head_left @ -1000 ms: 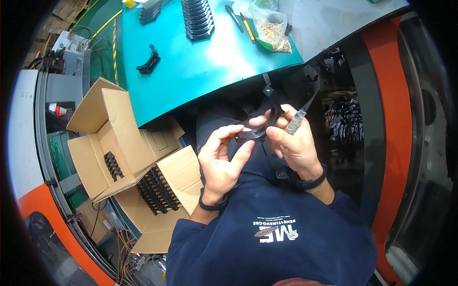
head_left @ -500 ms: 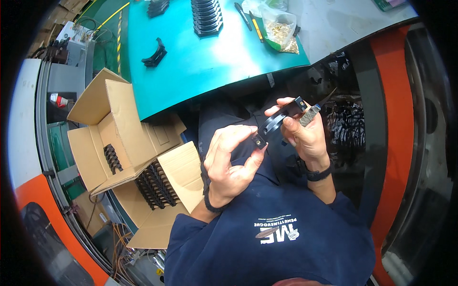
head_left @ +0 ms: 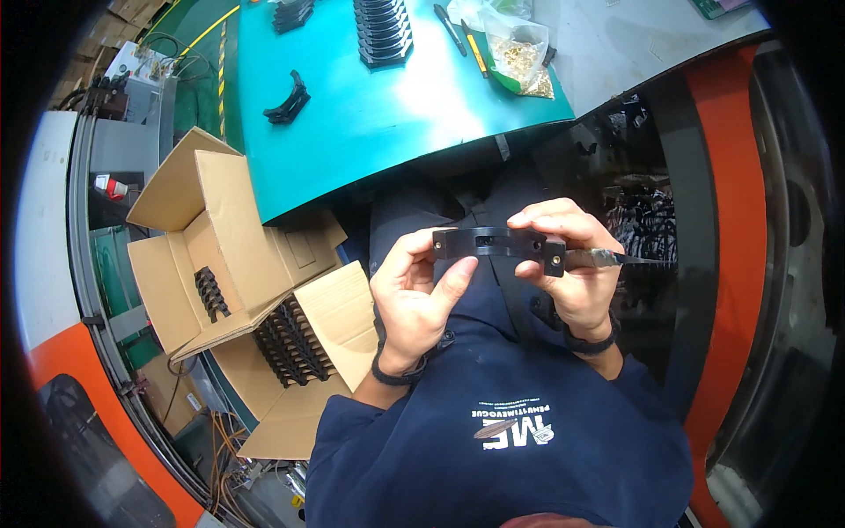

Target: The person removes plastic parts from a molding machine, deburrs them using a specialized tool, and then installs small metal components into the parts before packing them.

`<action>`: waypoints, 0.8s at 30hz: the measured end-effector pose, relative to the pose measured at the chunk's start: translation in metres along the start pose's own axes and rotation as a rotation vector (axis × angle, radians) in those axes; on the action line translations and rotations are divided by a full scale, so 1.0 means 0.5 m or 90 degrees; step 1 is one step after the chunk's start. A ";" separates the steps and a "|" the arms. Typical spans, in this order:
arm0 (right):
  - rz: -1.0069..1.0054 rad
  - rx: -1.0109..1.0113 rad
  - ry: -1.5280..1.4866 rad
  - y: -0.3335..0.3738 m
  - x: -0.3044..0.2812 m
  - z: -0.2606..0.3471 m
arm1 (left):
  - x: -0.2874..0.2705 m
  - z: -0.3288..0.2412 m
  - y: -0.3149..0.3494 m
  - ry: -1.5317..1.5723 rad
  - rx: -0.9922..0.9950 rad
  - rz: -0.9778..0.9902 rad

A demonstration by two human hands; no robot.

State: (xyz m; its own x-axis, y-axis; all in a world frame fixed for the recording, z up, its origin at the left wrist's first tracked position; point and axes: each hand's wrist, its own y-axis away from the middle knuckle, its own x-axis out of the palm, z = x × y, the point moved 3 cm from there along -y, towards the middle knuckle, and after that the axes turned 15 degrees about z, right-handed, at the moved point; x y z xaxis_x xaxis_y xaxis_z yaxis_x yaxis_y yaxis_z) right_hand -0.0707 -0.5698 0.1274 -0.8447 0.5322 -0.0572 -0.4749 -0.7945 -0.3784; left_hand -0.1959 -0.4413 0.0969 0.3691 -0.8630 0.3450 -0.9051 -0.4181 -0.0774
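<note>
Holding a black clamp half [head_left: 497, 244] level in front of my chest, above my lap, I have it gripped at both ends. It is a flat-faced, curved plastic bar with squared blocks at each end, a long slot along the middle of the upper face, and a small brass-coloured insert showing at each end block. The surface is matte and uniformly black; I cannot tell finer marks.

My left hand [head_left: 414, 295] grasps the left end: thumb under the bar, fingertips on top at the end block. My right hand [head_left: 568, 273] grasps the right end, fingers curled over the top and thumb beneath. The same hand also pinches a slim blade tool [head_left: 607, 259], which points out to the right, lying just beside the right end block. Both wrists carry dark bands.

Below the part is my dark blue sweatshirt [head_left: 502, 449]. To my left stand two open cardboard boxes: the near box [head_left: 339, 317] holds a packed row of black parts, the far box [head_left: 176, 282] a short stack. Ahead lies a teal table [head_left: 396, 114], bearing one loose black part [head_left: 288, 99], a row of stacked black parts [head_left: 383, 31] and a clear bag of brass pieces [head_left: 519, 53].
</note>
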 end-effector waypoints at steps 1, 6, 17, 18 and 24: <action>-0.003 -0.005 0.007 -0.001 0.001 0.001 | -0.001 0.001 0.000 -0.004 -0.006 -0.001; -0.042 0.010 0.020 -0.003 0.014 -0.005 | 0.014 -0.010 -0.020 -0.209 0.212 -0.153; 0.070 0.226 0.133 -0.006 0.036 0.008 | 0.017 -0.032 -0.029 -0.327 0.128 -0.092; 0.083 0.266 0.153 -0.009 0.017 0.014 | 0.018 -0.035 -0.024 -0.234 0.130 -0.092; 0.086 0.078 0.420 -0.046 -0.001 0.073 | 0.040 -0.069 -0.018 -0.134 0.119 -0.126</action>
State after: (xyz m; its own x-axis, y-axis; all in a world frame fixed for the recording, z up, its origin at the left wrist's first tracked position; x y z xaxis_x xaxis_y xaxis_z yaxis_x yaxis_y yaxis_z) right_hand -0.0685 -0.5625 0.1700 -0.5905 0.4617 -0.6620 -0.4329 -0.8734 -0.2230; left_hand -0.1878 -0.4451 0.1369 0.5873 -0.7910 0.1713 -0.7642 -0.6117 -0.2045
